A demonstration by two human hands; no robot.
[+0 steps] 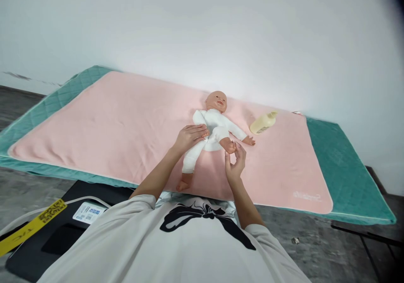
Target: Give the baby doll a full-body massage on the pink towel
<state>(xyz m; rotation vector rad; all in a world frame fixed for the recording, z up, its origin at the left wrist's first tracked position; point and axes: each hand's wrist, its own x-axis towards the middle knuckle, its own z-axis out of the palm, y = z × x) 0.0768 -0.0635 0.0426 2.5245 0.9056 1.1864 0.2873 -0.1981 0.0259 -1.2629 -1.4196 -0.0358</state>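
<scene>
A baby doll (212, 119) in a white cloth suit lies on its back on a pink mat (132, 123), its head toward the wall. My left hand (192, 137) rests at the doll's hand and belly, its fingers stretched out and nearly flat. The doll's raised foot (228, 145) is beside my right hand (236, 160), whose thumb and fingers curve around the toes. The other leg stretches toward me, with its bare foot (184, 182) near the mat's front edge.
A pale yellow bottle (263, 123) lies tilted on the mat, right of the doll. Green padding (344, 169) shows beyond the pink mat. A black chair-like object (63, 236) with a white cable stands at the lower left. The wall (202, 30) runs behind.
</scene>
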